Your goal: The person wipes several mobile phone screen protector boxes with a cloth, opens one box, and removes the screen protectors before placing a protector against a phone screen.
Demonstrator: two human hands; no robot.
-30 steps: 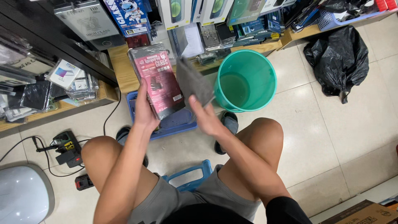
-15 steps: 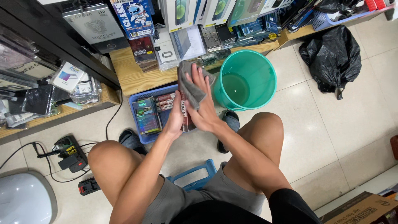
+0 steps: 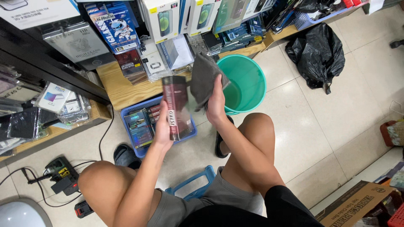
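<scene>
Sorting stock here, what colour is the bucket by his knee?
Teal green bucket, clearest in the head view.

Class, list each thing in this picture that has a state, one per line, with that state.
Left hand: gripping the dark red packet, upright.
Right hand: clutching the grey cloth, bunched.
Green bucket: upright, open.
Blue basket: holding packets.
Black bag: slumped on floor.

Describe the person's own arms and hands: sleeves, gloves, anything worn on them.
Both arms are bare from the hands up as far as the view shows, with no sleeves in sight. The left hand and right hand wear no gloves. No watch, ring or wristband shows on either. Lower down, grey shorts are worn.
</scene>
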